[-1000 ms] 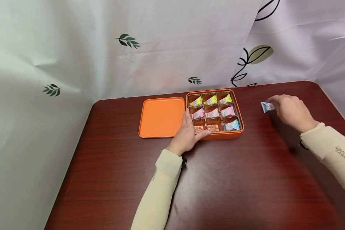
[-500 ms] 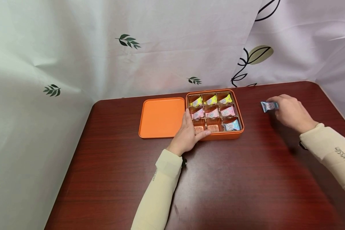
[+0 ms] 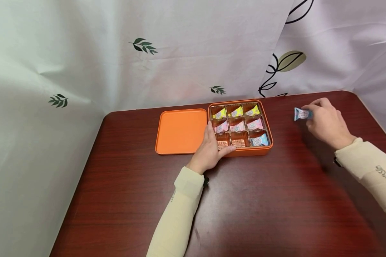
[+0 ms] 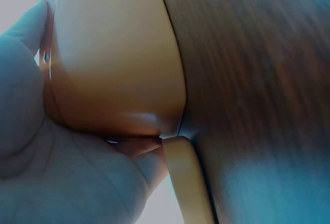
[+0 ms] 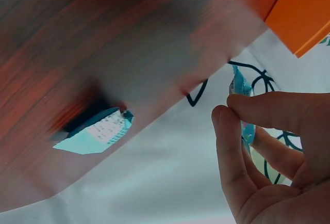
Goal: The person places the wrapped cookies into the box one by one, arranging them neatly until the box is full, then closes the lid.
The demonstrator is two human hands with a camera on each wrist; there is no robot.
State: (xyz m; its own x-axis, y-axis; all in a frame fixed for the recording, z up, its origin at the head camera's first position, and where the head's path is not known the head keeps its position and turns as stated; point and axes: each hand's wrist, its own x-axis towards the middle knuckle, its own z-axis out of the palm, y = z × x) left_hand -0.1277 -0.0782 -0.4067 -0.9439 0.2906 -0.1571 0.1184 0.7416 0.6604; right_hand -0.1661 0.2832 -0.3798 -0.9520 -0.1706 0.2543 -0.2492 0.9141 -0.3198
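Observation:
My right hand (image 3: 328, 123) pinches a small blue-wrapped candy (image 3: 302, 114) between thumb and fingertips, raised over the table to the right of the orange box (image 3: 251, 151). Another blue-wrapped candy (image 5: 98, 133) lies on the table in the right wrist view; the right hand hides it in the head view. My left hand (image 3: 208, 151) rests at the box's front left corner, straight fingers along its left side and thumb across the front rim. Inside are three yellow candies (image 3: 236, 111) at the back, three pink candies (image 3: 237, 126) mid-row, and one blue candy (image 3: 259, 140) front right.
The orange lid (image 3: 181, 132) lies flat against the box's left side. Two front compartments (image 3: 239, 140) hold no candy. The dark red wooden table (image 3: 260, 200) backs onto a pale patterned curtain (image 3: 180, 64).
My right hand has lifted the blue candy off the table and slightly away from me, turning it a little. The left hand and the box have stayed in place.

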